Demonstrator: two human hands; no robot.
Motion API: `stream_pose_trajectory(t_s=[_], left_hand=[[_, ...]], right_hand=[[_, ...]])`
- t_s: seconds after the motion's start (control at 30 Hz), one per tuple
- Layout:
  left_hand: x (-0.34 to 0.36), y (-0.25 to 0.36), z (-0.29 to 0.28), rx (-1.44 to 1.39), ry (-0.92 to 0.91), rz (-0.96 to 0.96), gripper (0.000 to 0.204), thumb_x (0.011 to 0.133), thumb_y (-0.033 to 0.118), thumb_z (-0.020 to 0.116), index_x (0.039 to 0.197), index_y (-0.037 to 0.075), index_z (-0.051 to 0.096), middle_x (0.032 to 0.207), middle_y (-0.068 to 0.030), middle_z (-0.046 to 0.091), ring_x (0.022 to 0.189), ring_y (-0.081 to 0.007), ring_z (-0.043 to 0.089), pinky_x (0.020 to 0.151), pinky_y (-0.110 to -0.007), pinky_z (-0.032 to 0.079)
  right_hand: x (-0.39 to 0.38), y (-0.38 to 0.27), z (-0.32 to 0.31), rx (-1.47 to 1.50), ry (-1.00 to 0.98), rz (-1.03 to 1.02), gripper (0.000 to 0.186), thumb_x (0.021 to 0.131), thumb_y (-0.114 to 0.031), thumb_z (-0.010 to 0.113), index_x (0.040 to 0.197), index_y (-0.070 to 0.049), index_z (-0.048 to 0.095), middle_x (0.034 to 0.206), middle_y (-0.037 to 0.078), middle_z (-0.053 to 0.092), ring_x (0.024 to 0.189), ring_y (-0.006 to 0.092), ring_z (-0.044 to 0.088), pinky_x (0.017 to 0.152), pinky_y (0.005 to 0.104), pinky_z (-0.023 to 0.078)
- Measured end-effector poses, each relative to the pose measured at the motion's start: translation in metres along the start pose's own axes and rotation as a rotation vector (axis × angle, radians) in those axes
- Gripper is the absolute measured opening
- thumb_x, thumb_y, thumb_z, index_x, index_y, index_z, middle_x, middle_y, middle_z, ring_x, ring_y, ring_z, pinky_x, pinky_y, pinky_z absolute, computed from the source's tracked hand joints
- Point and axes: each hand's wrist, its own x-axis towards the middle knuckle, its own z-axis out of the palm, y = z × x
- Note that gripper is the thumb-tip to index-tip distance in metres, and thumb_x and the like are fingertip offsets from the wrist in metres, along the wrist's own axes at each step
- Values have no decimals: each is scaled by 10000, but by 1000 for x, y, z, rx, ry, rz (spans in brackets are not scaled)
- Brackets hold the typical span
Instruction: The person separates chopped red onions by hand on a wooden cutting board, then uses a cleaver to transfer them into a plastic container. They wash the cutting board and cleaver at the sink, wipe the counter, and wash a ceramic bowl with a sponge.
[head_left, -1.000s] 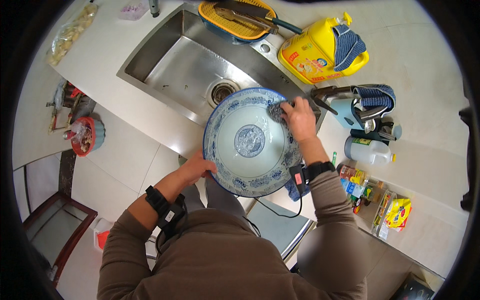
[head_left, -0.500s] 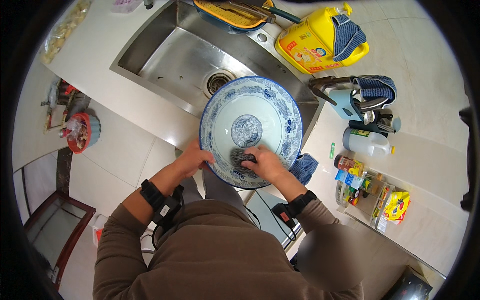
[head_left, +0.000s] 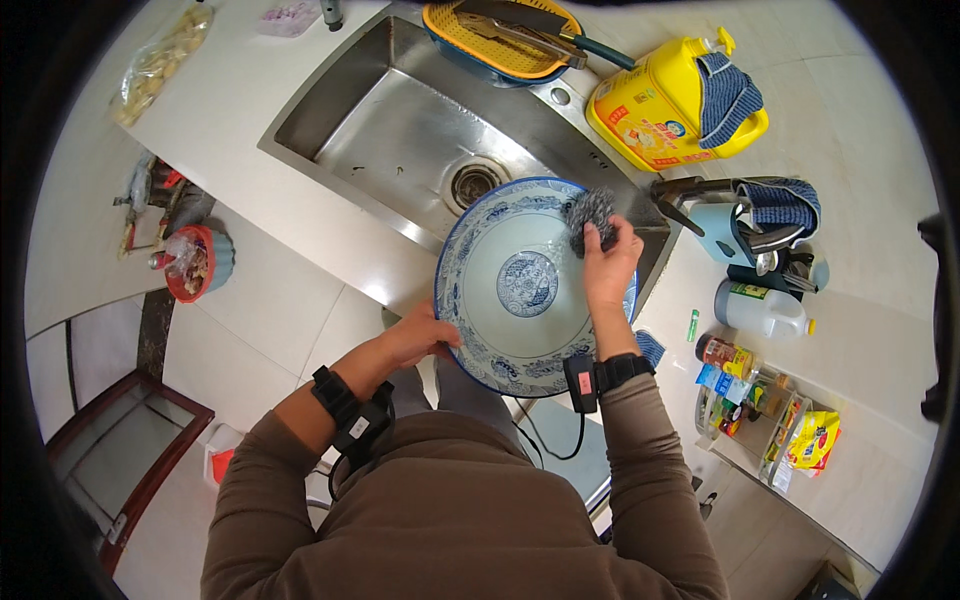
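Note:
A large white bowl with blue patterns (head_left: 487,312) is held over the near edge of the sink (head_left: 400,110). My left hand (head_left: 420,335) grips its left rim, the thumb over the edge and the other fingers hidden beneath. In my right hand (head_left: 608,255) is a grey wire scouring ball (head_left: 590,218), pressed against the upper right inner rim. A round blue medallion marks the middle of the bowl, and its inside looks wet.
A yellow jug (head_left: 650,110) draped with a blue cloth stands right of the sink. Behind the sink sits a yellow strainer basket (head_left: 490,45) with a knife across it. Farther right are a knife holder (head_left: 718,232), a white bottle (head_left: 755,308) and a condiment rack (head_left: 770,420).
My right hand has moved the scouring ball from the bowl's near inner side up to its far right rim. My left hand still grips the left rim. The whole view has shifted slightly.

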Motion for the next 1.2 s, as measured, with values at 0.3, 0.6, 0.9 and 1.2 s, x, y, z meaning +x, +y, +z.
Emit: stream_pose_trajectory(t_s=[0.3,0.6,0.9,1.2], left_hand=[[1,9,5,-21,-45,-24,629,728,-27,545,1321,55,352,1131,-135,569,952,-284,617,714,-446,571],[0,8,3,-31,-43,-13,581,723,-48,563,1274,64,415,1079,-106,591,916,-235,624,661,-389,583],[0,6,6,-43,64,-11,606,696,-74,539,1274,52,403,1053,-115,603,863,-240,636,663,-420,575],[2,1,6,-40,101,11,629,672,-85,549,1270,35,395,1033,-125,609,864,-259,641,677,-410,576]], right_hand=[[-33,-58,60,341,-487,-136,397,738,-118,751,1087,-70,567,984,106,527,902,233,546,800,305,452],[-81,-47,-5,326,-1170,-76,409,719,-78,706,1103,-96,567,1017,153,526,931,314,558,811,360,461],[-75,-34,-36,208,-1519,-270,391,699,-35,635,1071,-147,583,1025,129,517,975,326,535,833,381,450],[-24,3,-82,-509,-1606,-660,230,684,-15,596,863,-152,644,1018,92,542,1028,311,513,849,368,446]])
